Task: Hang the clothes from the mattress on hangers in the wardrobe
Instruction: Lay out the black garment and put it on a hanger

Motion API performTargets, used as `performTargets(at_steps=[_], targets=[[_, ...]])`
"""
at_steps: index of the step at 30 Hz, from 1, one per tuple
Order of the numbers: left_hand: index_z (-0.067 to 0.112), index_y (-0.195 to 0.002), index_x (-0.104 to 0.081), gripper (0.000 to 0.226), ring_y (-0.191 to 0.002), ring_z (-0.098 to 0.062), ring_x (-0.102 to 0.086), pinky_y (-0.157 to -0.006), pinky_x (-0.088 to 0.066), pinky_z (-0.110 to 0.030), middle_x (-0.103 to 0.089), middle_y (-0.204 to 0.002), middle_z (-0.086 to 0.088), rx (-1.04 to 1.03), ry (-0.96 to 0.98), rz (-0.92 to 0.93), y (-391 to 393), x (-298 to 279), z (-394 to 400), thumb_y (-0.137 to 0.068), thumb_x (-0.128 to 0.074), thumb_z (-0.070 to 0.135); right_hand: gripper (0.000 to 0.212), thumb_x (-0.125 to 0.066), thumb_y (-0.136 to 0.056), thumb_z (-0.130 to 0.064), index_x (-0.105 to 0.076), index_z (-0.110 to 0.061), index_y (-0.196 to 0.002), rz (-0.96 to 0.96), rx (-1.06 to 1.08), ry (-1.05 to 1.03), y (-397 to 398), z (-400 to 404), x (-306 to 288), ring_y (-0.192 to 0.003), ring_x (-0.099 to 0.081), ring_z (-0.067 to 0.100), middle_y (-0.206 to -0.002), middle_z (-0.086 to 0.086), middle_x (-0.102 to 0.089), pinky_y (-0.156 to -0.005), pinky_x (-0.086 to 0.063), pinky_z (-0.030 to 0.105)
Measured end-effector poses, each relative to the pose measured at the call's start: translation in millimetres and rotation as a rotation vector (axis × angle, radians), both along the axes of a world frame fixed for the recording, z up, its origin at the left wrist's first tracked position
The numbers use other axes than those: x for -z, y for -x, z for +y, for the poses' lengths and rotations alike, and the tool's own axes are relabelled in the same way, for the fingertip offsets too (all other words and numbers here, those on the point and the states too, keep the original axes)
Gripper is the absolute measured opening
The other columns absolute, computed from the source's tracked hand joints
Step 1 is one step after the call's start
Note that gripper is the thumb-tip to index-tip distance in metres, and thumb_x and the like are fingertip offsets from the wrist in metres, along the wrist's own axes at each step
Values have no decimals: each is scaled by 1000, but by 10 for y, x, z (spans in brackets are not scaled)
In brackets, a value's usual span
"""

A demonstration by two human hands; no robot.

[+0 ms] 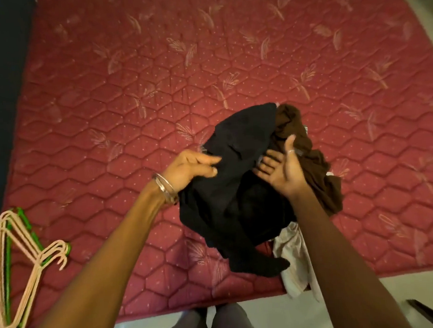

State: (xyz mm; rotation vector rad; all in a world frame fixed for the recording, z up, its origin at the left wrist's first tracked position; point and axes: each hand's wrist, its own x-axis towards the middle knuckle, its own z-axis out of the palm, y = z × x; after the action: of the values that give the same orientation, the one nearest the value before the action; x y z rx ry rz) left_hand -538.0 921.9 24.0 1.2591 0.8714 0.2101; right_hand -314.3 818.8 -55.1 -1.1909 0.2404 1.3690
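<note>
A red quilted mattress [155,91] bore a heap of dark clothes [238,200] and, well apart, stacked hangers [21,264].

home bedroom: quilted mattress [155,91], hangers [18,257], clothes pile [237,188].

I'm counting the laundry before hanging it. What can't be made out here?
- Pile of clothes: head view; black garment covers whatever lies beneath, so no count.
- Hangers: stacked, cut by the left edge.
- Left hand: blurred.
- Wardrobe: out of frame.
</note>
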Motion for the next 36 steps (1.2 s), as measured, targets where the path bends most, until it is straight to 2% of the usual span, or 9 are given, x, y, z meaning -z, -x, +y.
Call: performTargets(at_steps=[4,7,9,12,15,21,24,29,36], targets=[[0,-125,-49,49,-62,8,-56,-71,-45,-10,-68,-62,14,425,67,229,228,-8,-53,-79,-68,-5,39,-71,-84,-20,-62,-2,-117,-194,-121,70,26,808,-215,-89,-67,25,-112,15,-68,-64,-56,34],[9,-81,-74,23,-64,-4,-53,-74,-46,-26,-69,-69,9,505,-108,497,450,165,12,-82,-72,32,30,-56,-82,13,-62,2,-110,-612,-254,87,248,1040,-386,-81,-61,22,-97,11,-65,-71,-55,32],[16,-87,-73,16,-75,-7,-56,-76,-46,-28,-68,-82,8,187,-256,510,471,134,95,-89,-64,29,27,-55,-82,13,-65,3,-104,-805,-379,-142,537,974,-595,-80,-59,15,-95,10,-64,-75,-51,28],[23,-94,-67,29,-73,-8,-62,-70,-51,-32,-69,-84,8,-455,46,114,334,-175,187,-86,-57,49,35,-46,-74,-3,-69,3,-99,-1276,-785,-546,1025,666,-735,-78,-57,10,-88,15,-67,-72,-41,22],[19,-86,-67,20,-78,-12,-63,-76,-53,-31,-68,-87,5,-590,-24,83,306,-278,162,-76,-75,33,43,-43,-75,-10,-63,-8,-113,-1550,-1233,-658,1400,473,-737,-92,-58,38,-103,18,-57,-73,-50,39],[-3,-118,-57,39,-83,-18,-62,-65,-53,-17,-61,-105,-8,-1017,-90,111,703,-302,77,-81,-63,-10,73,-69,-87,-23,-31,-20,-149,-884,-1755,-563,1408,419,-706,-112,-57,19,-136,9,-50,-91,-47,29],[-4,-115,-59,40,-69,2,-63,-69,-50,-9,-69,-89,6,-833,-299,48,969,-589,163,-77,-66,-11,20,-56,-96,-14,-66,-5,-110,-801,-1379,-352,1094,600,-775,-73,-66,4,-93,5,-73,-64,-47,19],[17,-91,-72,45,-82,-4,-67,-76,-54,-21,-73,-86,10,-593,-327,-344,1282,-1393,316,-50,-89,23,30,-55,-97,-19,-62,-3,-73,-957,-621,-224,899,1150,-1050,-46,-56,2,-59,5,-60,-52,-47,19],[9,-100,-73,45,-97,-20,-67,-94,-50,-35,-73,-100,-5,-324,-275,-836,1757,-2578,410,-64,-82,34,36,-49,-99,-35,-64,-16,-72,-744,-887,-243,1687,1422,-1513,-57,-59,2,-62,-10,-64,-56,-46,19]])
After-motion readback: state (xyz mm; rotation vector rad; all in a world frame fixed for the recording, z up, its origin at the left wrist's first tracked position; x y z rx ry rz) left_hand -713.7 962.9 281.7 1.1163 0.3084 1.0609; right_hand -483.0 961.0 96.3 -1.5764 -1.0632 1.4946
